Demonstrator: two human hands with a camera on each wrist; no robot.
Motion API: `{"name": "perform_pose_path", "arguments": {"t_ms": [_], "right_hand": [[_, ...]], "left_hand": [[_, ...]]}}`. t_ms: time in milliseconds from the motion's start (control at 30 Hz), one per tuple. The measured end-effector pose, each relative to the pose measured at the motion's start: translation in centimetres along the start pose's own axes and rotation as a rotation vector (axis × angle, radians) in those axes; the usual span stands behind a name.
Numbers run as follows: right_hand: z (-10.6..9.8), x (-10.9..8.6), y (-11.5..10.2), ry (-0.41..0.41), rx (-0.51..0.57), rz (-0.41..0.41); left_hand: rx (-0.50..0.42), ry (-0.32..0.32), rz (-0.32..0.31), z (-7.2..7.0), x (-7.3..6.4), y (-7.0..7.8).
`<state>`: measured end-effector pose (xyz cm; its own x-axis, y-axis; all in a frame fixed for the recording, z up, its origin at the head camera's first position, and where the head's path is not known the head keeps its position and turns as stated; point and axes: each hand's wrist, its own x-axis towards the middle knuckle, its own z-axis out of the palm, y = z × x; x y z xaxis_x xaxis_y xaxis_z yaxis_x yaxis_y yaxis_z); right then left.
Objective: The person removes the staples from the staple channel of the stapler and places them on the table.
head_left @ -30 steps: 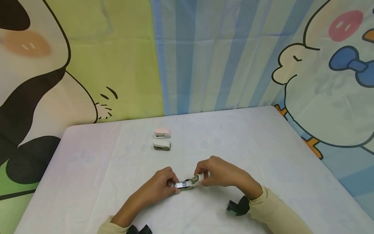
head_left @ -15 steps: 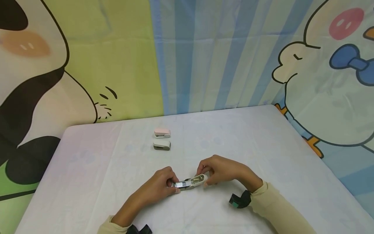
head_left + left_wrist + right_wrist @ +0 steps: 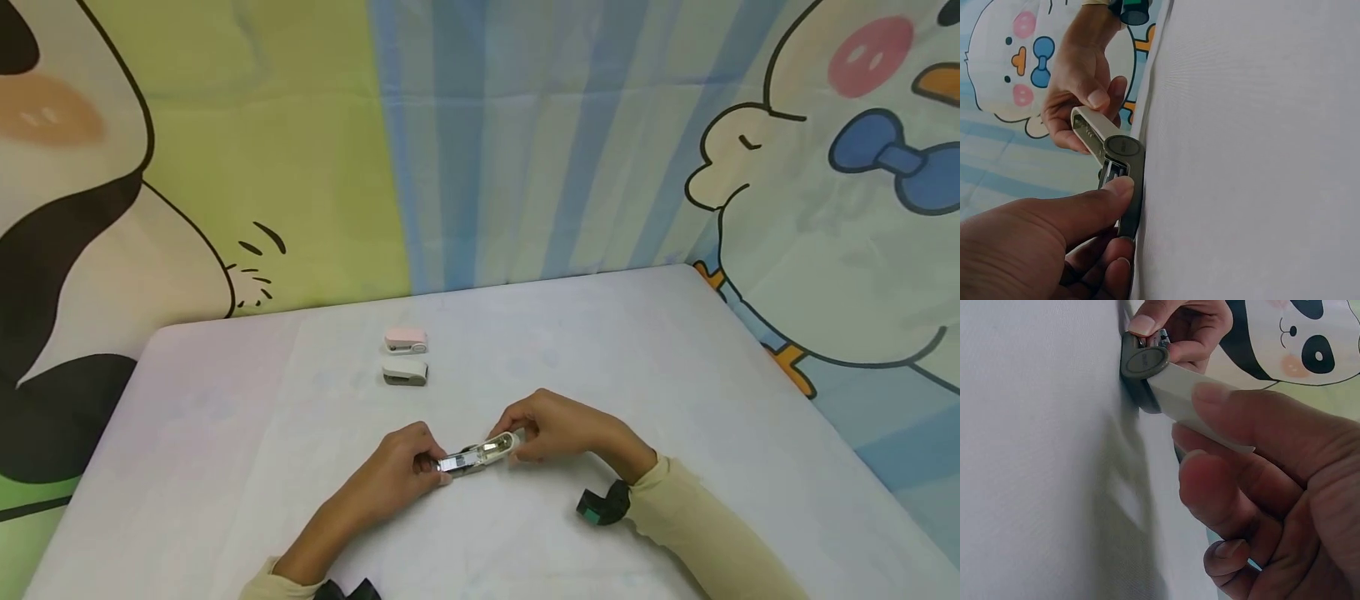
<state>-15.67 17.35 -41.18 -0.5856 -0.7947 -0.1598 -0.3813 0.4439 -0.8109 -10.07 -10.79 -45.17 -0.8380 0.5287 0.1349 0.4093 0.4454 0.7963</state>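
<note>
A small stapler [image 3: 480, 452] with a grey base and a white top cover lies unfolded low over the white table. My left hand [image 3: 401, 467] pinches its base end; in the left wrist view the thumb [image 3: 1119, 187] presses near the metal staple channel. With thumb and fingers, my right hand [image 3: 562, 427] grips the white cover [image 3: 1185, 394], which is swung up and away from the base at the round hinge [image 3: 1147, 359]. The cover's hollow inside shows in the left wrist view.
Farther back on the table [image 3: 600, 350] stand a pink stapler [image 3: 406, 340] and a white-and-grey stapler [image 3: 405, 372], one behind the other. A cartoon-printed cloth [image 3: 495, 150] hangs behind the table. Black camera mounts [image 3: 603, 502] sit at both wrists.
My right hand has swung the cover farther back, away from the base, so the stapler lies more stretched out. My left hand keeps its grip. The head view has shifted slightly.
</note>
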Motion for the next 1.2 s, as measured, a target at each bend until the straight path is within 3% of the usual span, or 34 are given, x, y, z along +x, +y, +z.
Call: {"name": "perform_pose_path", "arguments": {"t_ms": [167,333,567,667,933,1200], "right_hand": [[-0.2,0.3,-0.2,-0.029,0.012,0.025],[-0.7,-0.1,-0.3,-0.025,-0.057,-0.014],[0.3,0.4,-2.1,0.254,-0.144,-0.167],[1.3,0.9,-3.2,0.316,-0.162,-0.231],[3.5,1.9,-3.8,0.323,-0.322,-0.249],[4.7,2.3,-3.6,0.328,-0.446,-0.200]], "left_hand": [[-0.005,0.007,-0.020,-0.3,-0.1,-0.1],[0.011,0.010,-0.022,-0.1,0.2,0.0],[0.027,0.031,-0.019,0.2,0.4,0.3],[0.027,0.041,-0.011,0.3,0.4,0.3],[0.040,0.051,-0.006,0.4,0.4,0.3],[0.028,0.044,-0.010,0.5,0.5,0.4]]}}
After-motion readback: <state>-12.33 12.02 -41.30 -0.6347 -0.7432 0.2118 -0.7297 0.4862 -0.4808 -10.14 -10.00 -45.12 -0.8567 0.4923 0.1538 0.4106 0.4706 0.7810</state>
